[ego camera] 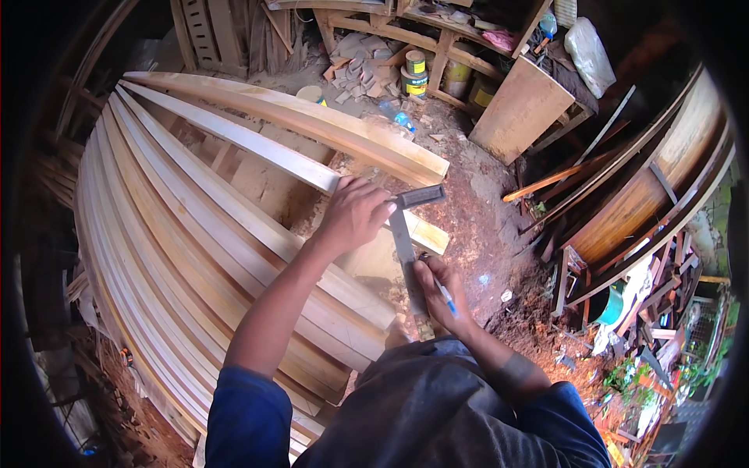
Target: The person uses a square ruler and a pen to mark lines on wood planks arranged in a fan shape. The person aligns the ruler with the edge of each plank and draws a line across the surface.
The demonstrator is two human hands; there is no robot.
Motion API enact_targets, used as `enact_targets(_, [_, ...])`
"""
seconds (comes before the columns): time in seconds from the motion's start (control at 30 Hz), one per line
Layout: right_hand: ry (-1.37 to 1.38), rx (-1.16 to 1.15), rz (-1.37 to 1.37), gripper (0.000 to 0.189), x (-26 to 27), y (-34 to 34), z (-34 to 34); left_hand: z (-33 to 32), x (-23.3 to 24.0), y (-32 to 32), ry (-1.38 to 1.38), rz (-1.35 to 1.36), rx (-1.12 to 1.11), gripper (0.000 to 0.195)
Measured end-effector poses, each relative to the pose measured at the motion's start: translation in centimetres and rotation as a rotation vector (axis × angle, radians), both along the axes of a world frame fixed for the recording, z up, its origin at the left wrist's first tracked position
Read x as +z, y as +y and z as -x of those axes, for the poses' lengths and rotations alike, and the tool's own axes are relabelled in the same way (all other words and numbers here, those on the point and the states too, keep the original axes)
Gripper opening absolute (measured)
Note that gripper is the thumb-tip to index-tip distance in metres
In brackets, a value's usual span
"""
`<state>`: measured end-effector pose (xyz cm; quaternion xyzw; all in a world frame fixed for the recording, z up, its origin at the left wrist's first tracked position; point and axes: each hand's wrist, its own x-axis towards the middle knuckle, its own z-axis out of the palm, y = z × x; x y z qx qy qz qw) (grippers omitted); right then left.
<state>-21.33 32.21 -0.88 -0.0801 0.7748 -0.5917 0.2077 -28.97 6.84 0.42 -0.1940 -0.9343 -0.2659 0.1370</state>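
Note:
My left hand (358,212) grips a pale wooden board (246,140) near its front end, with the thumb up against a try square. The dark stock (420,196) of that square points right, past the board's edge. Its flat metal blade (405,251) lies across the board and reaches down towards me. In my right hand (440,286) is a pen (446,297), held beside the blade just below the board's end. Faint marks show on the board's end (430,234), right of the blade.
Several long boards (234,245) fan out at left. One thicker beam (327,126) lies beyond the held board. Paint cans (415,76) stand near a pile of wood offcuts (368,61) at the back. A plywood panel (521,108) leans at right, with scrap wood (655,292) below. A plastic bottle (404,120) lies on the dirt floor.

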Motion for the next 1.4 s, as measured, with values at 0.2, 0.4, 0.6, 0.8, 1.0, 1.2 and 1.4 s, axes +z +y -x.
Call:
enact_targets(0.2, [0.235,0.0,-0.19,0.031,7.1,1.4,0.1,-0.3,-0.6,-0.6,0.052,-0.043,-0.003,0.019])
enact_targets(0.4, [0.105,-0.186,0.066,0.021,4.2,-1.9,5.3,0.0,-0.4,-0.3,0.088,-0.024,-0.014,0.017])
enact_targets(0.6, [0.094,-0.211,-0.047,0.019,5.4,-3.4,5.8,-0.3,-0.3,-0.6,0.034,-0.006,-0.022,0.02])
enact_targets(0.8, [0.228,-0.171,-0.114,0.022,5.2,-4.1,6.2,-0.5,-0.3,-0.9,0.045,0.013,-0.018,0.019])
enact_targets(1.0, [0.287,-0.145,-0.147,0.022,5.1,-4.5,6.7,-0.4,-0.2,-0.8,0.035,0.016,-0.033,0.019])
enact_targets(1.2, [0.229,-0.067,-0.258,0.021,6.3,-2.4,5.1,-0.5,-0.4,-0.8,0.085,-0.005,-0.017,0.021])
enact_targets(1.4, [0.135,0.02,-0.462,0.023,7.0,-0.8,-0.6,-0.2,-0.7,-0.7,0.081,0.005,-0.027,0.022])
